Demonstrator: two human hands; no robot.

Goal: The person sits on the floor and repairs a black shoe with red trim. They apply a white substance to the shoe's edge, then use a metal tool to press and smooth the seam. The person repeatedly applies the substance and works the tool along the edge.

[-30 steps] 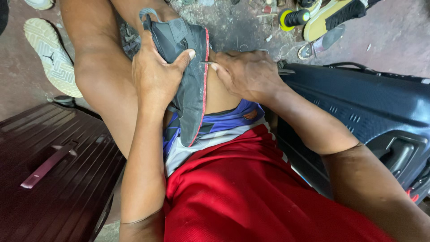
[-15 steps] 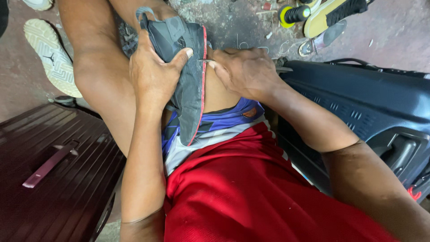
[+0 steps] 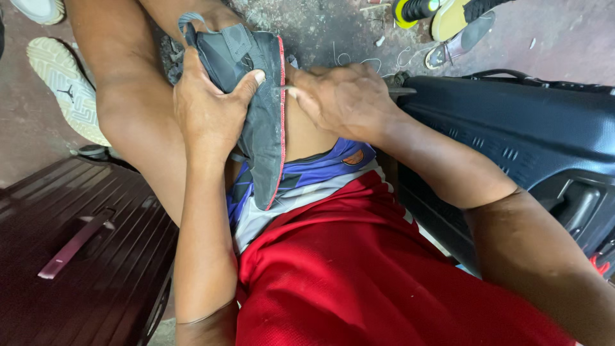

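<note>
Gripping a dark grey sneaker (image 3: 246,96) against the bare thigh, the left hand (image 3: 208,106) wraps over its upper with the thumb stretched across the side and the fingers curled round the far edge, pressed close together. The shoe lies on its side on the person's lap, heel loop up toward the knee, its red-edged sole facing the right hand (image 3: 343,99). That hand is bunched into a loose fist, fingertips pinching a thin metal tool (image 3: 285,88) whose tip touches the sole's red rim; what the tool is exactly cannot be told. A maroon ribbed suitcase (image 3: 77,256) sits at the left, a black hard case (image 3: 512,134) at the right, and a pale sneaker sole (image 3: 64,90) lies on the concrete floor (image 3: 333,32) beside the leg.
</note>
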